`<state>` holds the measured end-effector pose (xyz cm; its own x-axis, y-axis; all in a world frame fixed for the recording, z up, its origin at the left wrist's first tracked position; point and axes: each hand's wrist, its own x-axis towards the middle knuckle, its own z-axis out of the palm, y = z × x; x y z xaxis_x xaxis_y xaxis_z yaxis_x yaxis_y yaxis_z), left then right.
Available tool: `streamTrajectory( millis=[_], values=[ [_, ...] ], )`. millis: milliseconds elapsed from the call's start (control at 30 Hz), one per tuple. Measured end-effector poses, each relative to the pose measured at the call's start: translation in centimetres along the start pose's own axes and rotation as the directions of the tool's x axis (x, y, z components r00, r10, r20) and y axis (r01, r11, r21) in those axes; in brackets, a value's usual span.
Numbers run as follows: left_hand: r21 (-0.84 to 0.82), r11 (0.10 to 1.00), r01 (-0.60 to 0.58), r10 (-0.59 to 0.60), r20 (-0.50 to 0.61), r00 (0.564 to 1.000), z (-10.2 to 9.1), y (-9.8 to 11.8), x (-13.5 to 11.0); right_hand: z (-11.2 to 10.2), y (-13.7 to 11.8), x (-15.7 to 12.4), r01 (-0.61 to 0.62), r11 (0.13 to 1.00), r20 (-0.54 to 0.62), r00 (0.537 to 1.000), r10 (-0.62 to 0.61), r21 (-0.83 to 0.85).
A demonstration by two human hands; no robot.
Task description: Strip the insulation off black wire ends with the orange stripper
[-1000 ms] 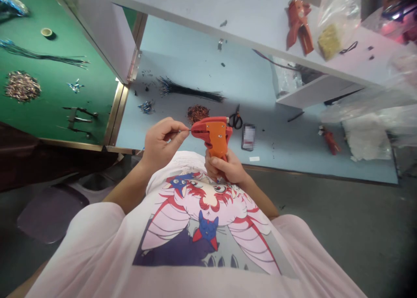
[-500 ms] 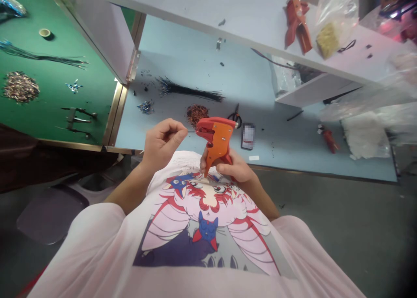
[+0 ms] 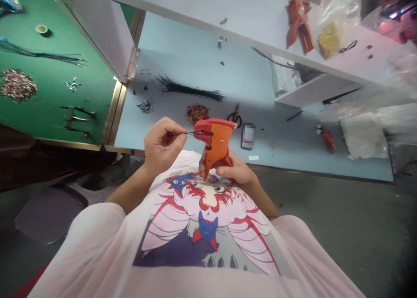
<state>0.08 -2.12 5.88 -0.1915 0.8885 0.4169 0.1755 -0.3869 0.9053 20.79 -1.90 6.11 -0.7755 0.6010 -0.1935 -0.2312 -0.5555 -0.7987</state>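
In my right hand (image 3: pixel 233 167) is an orange and red wire stripper (image 3: pixel 219 141), its handles down and its jaws turned to the left. My left hand (image 3: pixel 164 144) pinches a thin dark wire (image 3: pixel 190 133), whose end reaches the stripper's jaws. Whether the jaws grip the wire I cannot tell. Just behind the tool lies a heap of copper-coloured scraps (image 3: pixel 197 112). Farther back, a bundle of black wires (image 3: pixel 192 89) rests on the light blue table.
Scissors (image 3: pixel 236 117) and a phone (image 3: pixel 248 135) lie right of the stripper. A raised shelf (image 3: pixel 202 7) crosses the back, with another red stripper (image 3: pixel 299 24) on it. Plastic bags (image 3: pixel 365 133) fill the right end. A green table (image 3: pixel 65 120) stands at left.
The stripper's jaws appear drawn closer together around the wire's end. Both hands stay nearly in place, and the view has shifted slightly.
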Motion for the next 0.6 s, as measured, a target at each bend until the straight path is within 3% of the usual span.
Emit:
streamTrajectory(
  millis=[167,600],
  values=[
    [0.004,1.000,-0.012,0.012,0.027,1.000,0.02,-0.33,0.18,-0.18,0.03,-0.22,-0.004,1.000,0.059,0.998,0.004,0.000],
    [0.092,0.991,-0.102,0.096,0.069,0.993,-0.30,0.09,0.39,-0.56,0.21,-0.25,-0.023,0.998,0.045,0.999,0.026,-0.067]
  ],
)
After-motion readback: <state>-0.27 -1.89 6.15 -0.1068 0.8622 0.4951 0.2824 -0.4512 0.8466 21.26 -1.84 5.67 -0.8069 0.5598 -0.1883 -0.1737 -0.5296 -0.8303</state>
